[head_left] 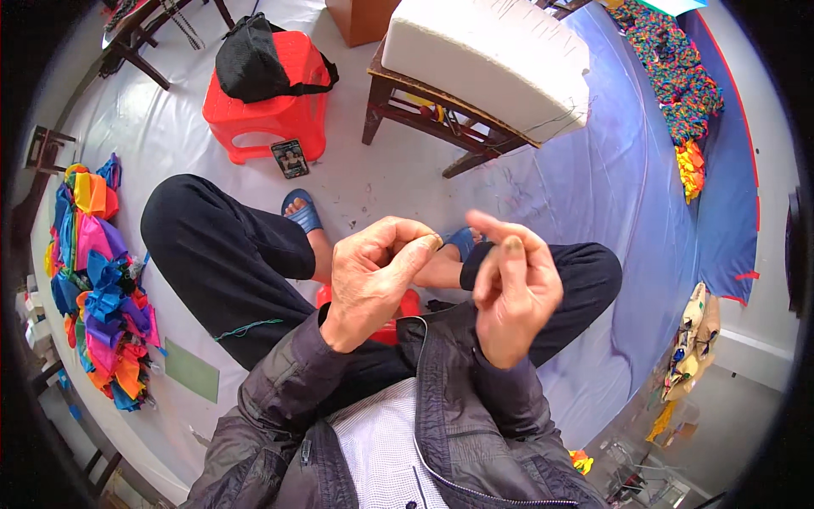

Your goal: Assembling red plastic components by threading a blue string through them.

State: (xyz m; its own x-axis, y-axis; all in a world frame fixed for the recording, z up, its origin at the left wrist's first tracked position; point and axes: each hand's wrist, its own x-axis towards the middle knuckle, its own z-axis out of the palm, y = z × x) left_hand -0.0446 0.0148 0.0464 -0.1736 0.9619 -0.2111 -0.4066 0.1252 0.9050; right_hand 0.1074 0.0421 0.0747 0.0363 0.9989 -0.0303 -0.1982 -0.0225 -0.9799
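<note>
Above my lap, my left hand (379,276) is closed in a pinch, thumb against forefinger. Whatever lies between those fingertips is too small to make out. A short gap to the right is my right hand (515,293), its forefinger stretched out and slightly blurred, its thumb raised apart and the other fingers curled. I see nothing held in it. A loop of teal thread (246,329) lies across my left thigh. Beyond my knees, a white foam block (487,59) with thin dark threads on it rests on a wooden stool (441,123).
A red plastic stool (254,123) carries a black bag (252,64); a phone (290,159) leans at its foot. Bright cloth pieces (102,288) are heaped at the left, near a green board (192,371). Multicoloured knitted material (670,72) lies at the far right on blue sheeting (721,170).
</note>
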